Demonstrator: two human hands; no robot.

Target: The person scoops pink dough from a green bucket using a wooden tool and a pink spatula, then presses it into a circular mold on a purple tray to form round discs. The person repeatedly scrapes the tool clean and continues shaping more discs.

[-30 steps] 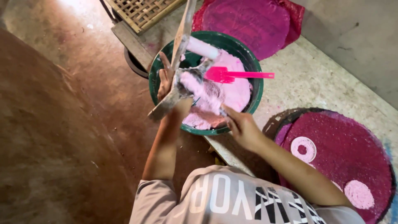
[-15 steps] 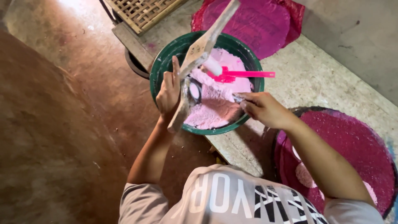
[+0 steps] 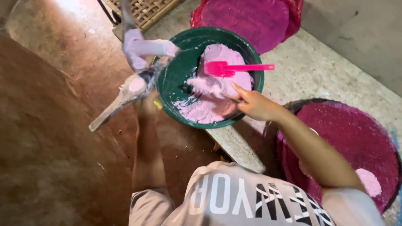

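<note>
Wooden mould (image 3: 130, 90) held left of green basin (image 3: 176, 79) rim, right hand (image 3: 253, 102) inside

I'm seeing a glossy green plastic basin (image 3: 176, 79) at top centre, heaped with matt, soft pink paste (image 3: 217, 90). A smooth, shiny pink plastic scoop (image 3: 234, 68) lies on it. At upper left, a rough, weathered wooden stick (image 3: 121, 100), paste-smeared. Coarse grey concrete ledge (image 3: 310, 71) at right.
</note>
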